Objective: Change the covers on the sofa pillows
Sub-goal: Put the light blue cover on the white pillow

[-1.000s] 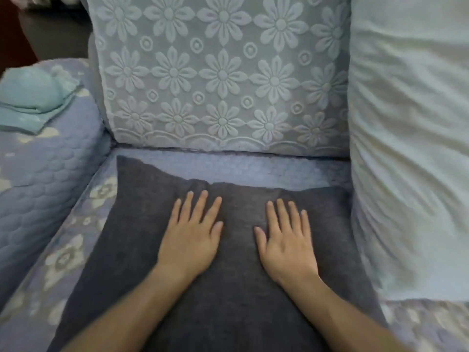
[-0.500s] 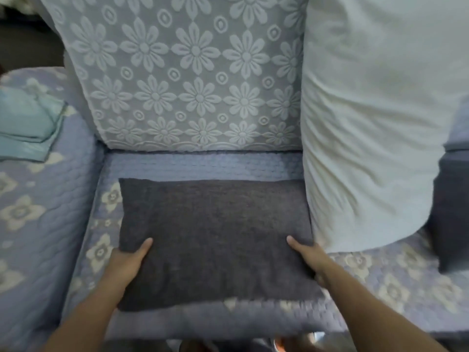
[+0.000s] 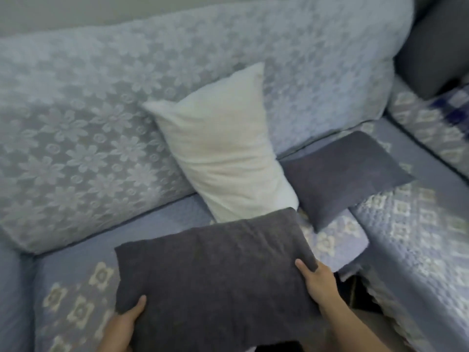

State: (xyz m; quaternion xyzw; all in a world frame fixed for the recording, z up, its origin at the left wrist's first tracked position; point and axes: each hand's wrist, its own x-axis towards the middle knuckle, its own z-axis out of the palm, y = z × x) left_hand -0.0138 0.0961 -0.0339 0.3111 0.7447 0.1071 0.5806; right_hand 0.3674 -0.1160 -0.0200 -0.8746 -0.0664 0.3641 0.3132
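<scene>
Dark grey covered pillow [image 3: 215,273] held just above the front of the sofa seat [image 3: 76,262], flat side up, short ends out to either side. Looks soft and light; sags slightly and creases across the top, so likely to flop if taken by one corner. Nubby cloth, probably not slippery. Best taken at the two short ends, as now, or pinched at the cover's opening, which cannot be made out here. Left hand [image 3: 121,329] clamped on the near left corner, thumb on top, fingers hidden beneath. Right hand [image 3: 317,280] closed on the right edge, thumb lying over the cloth. Just behind, touching or nearly so, a bare white pillow insert [image 3: 223,153] leaning upright against the lace-covered backrest [image 3: 76,138]; squashy, no cover on it. To its right, a second dark grey pillow [image 3: 347,171] lying flat on the seat near the corner. Farther right, the other sofa section [image 3: 418,224] with the same quilted flower throw
</scene>
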